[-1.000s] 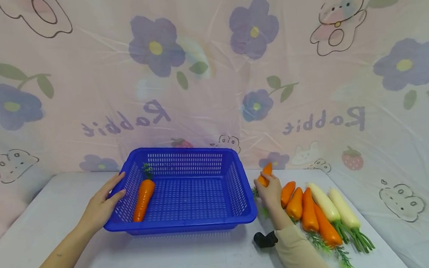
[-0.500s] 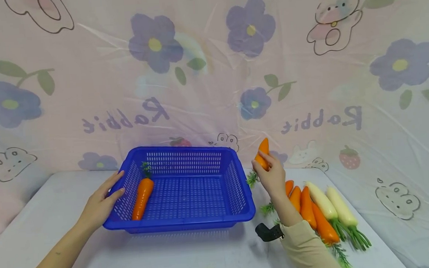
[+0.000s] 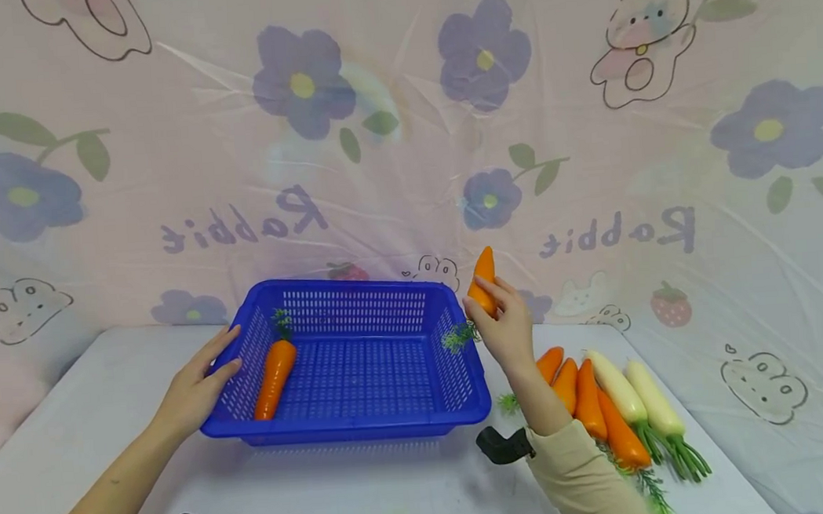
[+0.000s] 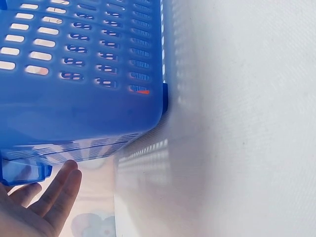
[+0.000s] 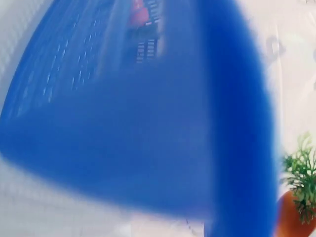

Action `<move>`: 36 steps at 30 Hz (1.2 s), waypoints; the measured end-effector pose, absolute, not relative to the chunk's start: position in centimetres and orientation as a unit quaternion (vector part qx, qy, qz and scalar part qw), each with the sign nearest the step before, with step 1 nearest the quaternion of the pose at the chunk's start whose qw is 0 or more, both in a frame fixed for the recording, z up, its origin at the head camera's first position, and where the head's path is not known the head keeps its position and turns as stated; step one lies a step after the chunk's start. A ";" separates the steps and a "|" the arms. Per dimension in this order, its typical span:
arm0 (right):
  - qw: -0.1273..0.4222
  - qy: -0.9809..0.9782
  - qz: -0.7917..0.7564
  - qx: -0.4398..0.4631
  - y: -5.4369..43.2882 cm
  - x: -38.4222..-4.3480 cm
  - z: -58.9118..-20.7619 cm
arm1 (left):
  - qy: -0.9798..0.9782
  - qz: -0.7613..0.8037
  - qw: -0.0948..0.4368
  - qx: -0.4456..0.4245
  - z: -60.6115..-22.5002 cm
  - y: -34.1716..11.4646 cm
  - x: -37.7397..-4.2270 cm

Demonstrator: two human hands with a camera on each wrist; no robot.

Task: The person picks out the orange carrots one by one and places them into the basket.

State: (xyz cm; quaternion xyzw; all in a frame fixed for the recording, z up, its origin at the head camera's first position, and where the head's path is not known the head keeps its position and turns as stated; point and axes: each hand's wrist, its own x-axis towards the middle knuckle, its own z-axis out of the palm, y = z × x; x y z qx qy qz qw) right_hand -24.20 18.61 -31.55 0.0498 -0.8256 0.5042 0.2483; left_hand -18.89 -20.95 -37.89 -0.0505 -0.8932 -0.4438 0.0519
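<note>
A blue plastic basket [image 3: 365,425] with slotted sides stands on the table. An orange carrot [image 3: 274,379] with a green top lies inside it, along the left wall. My left hand [image 3: 193,392] holds the basket's left rim; in the left wrist view, some fingers extend below that rim, outside the wall. My right hand [image 3: 508,326] grips another carrot [image 3: 485,276] above the basket's right rim. Its tip points up and its leafy top [image 3: 459,337] hangs over the rim. In the right wrist view, the basket wall covers most of the picture, and the held carrot [image 5: 291,219] shows at the lower right.
Several more carrots [image 3: 589,403] lie in a row on the white table [image 3: 397,486], right of the basket. Two white radishes [image 3: 657,399] with green stems lie beyond them. A patterned curtain [image 3: 393,179] hangs behind the table.
My right hand has lifted the carrot from beside the others and carried it up and left to the basket's right rim. My left hand has stayed at the left rim.
</note>
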 end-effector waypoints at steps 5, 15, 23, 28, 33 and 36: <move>0.236 -0.820 0.516 0.082 15.9 -23.6 -31.4 | -0.893 -0.443 0.054 -0.051 -37.6 -20.9 -18.9; 0.219 -0.796 0.549 0.130 11.4 -22.9 -31.4 | -0.891 -0.449 0.048 -0.051 -37.5 -20.6 -19.0; 0.196 -0.798 0.555 0.130 9.4 -22.5 -31.6 | -0.893 -0.446 0.045 -0.048 -37.2 -20.6 -19.0; 0.185 -0.799 0.556 0.136 8.4 -22.5 -31.9 | -0.896 -0.440 0.043 -0.042 -37.1 -20.5 -18.9; 0.179 -0.793 0.561 0.153 7.2 -22.4 -32.2 | -0.895 -0.441 0.042 -0.041 -36.9 -20.5 -18.8; 0.172 -0.793 0.563 0.159 6.3 -22.3 -32.5 | -0.895 -0.443 0.040 -0.041 -36.8 -20.6 -18.7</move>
